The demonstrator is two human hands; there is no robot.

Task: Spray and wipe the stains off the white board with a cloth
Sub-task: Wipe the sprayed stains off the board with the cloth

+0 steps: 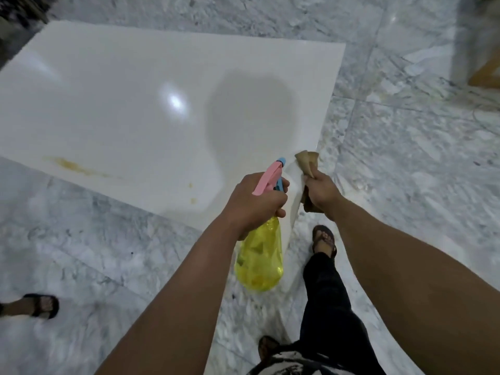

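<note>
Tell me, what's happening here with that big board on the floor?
A person stands over a white board lying on the marble floor. Their left hand grips a yellow spray bottle, the right hand holds a brown cloth. Yellowish stains near the board's front edge are not yet wiped.

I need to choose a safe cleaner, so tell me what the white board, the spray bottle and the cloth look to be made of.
Large white rectangular board: probably a glossy laminate or coated panel, since it mirrors a sharp light spot. Yellow see-through spray bottle with pink trigger: translucent plastic, tinted and smooth. Crumpled tan cloth in the right hand: soft, matte woven fabric, judging by its folds.
</note>
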